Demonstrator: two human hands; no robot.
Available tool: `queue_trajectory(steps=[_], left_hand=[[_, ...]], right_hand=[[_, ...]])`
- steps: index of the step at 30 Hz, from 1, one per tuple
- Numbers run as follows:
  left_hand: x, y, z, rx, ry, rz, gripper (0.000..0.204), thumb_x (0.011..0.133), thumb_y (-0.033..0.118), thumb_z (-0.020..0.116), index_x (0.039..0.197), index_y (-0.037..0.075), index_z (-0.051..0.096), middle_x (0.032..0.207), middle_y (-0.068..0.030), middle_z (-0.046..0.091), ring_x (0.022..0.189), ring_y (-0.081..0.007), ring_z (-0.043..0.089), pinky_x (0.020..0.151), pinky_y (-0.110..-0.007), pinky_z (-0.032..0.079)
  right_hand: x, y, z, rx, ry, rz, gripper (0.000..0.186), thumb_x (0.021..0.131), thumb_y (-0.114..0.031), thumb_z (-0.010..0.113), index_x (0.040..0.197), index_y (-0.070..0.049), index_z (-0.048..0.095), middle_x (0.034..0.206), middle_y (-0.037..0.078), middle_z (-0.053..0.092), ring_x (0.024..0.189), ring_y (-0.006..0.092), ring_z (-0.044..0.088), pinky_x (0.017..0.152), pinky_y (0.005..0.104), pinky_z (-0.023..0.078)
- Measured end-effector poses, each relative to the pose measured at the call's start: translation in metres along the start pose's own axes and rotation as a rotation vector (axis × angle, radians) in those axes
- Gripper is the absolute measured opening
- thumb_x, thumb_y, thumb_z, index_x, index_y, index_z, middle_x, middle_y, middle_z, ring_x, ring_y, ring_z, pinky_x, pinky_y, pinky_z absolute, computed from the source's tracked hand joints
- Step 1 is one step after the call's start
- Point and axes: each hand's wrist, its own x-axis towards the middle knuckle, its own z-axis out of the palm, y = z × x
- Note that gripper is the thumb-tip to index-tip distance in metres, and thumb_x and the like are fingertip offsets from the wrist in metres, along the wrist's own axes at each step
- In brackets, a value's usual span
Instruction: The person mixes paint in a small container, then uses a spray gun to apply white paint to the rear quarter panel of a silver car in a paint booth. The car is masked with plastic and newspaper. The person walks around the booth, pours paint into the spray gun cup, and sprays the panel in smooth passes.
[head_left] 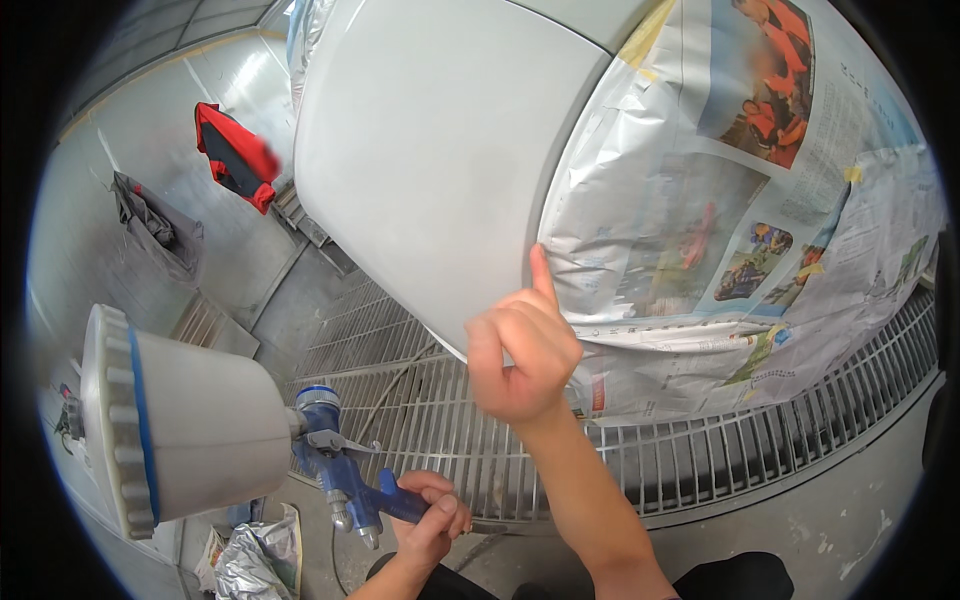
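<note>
My left hand [432,517] is closed around the handle of a blue spray gun [345,478]. A large whitish paint cup [215,415] with a ribbed lid and a blue band is attached to the gun, lying sideways at the left. Up in front, my right hand [525,352] holds nothing. One of its fingers is stretched out, its tip at the seam beside the masking, while the other fingers curl loosely. Left of that seam is a smooth, light grey car body panel [430,150]. Newspaper masking [660,250] covers the area to its right.
Floor grating [690,465] runs beneath the car. A red and black garment [235,155] and a grey one [160,225] hang on the left wall. Crumpled silvery sheeting [258,558] lies at the lower left. Yellow tape [645,38] holds the newspaper's upper edge.
</note>
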Motion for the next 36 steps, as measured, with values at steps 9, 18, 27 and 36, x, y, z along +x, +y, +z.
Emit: queue_trajectory(steps=[9, 18, 27, 36], left_hand=[[0.001, 0.000, -0.001, -0.004, 0.006, -0.008, 0.025, 0.093, 0.010, 0.069, 0.115, 0.004, 0.056, 0.060, -0.0013, 0.038, 0.044, -0.0151, 0.043, 0.046, -0.037, 0.047], [0.001, 0.002, 0.001, -0.014, 0.000, 0.004, 0.026, 0.094, 0.011, 0.068, 0.115, 0.005, 0.054, 0.059, -0.0012, 0.038, 0.044, -0.0148, 0.042, 0.047, -0.037, 0.047], [0.002, 0.001, -0.001, -0.035, -0.005, -0.018, 0.026, 0.095, 0.010, 0.068, 0.116, 0.005, 0.054, 0.060, -0.0012, 0.038, 0.045, -0.0149, 0.043, 0.048, -0.037, 0.047], [0.003, 0.000, -0.001, -0.034, -0.003, -0.022, 0.025, 0.095, 0.010, 0.068, 0.115, 0.005, 0.055, 0.059, -0.0007, 0.037, 0.045, -0.0146, 0.042, 0.047, -0.036, 0.047]], right_hand=[[-0.009, 0.003, 0.003, -0.023, -0.012, 0.021, 0.021, 0.084, -0.003, 0.068, 0.065, -0.005, 0.061, 0.057, 0.004, 0.052, 0.056, 0.0221, 0.053, 0.116, 0.0648, 0.044], [-0.017, -0.018, -0.036, -0.027, 0.096, 0.147, 0.016, 0.086, -0.003, 0.067, 0.069, -0.004, 0.066, 0.060, 0.004, 0.056, 0.057, 0.0226, 0.056, 0.116, 0.0620, 0.045], [0.003, 0.001, -0.007, 0.059, -0.024, 0.006, 0.020, 0.083, -0.003, 0.068, 0.064, -0.005, 0.064, 0.058, 0.004, 0.056, 0.056, 0.0210, 0.055, 0.118, 0.0633, 0.043], [-0.003, 0.006, -0.004, 0.005, -0.043, 0.005, 0.019, 0.083, -0.002, 0.068, 0.065, -0.005, 0.062, 0.059, 0.005, 0.057, 0.057, 0.0223, 0.055, 0.114, 0.0640, 0.046]])
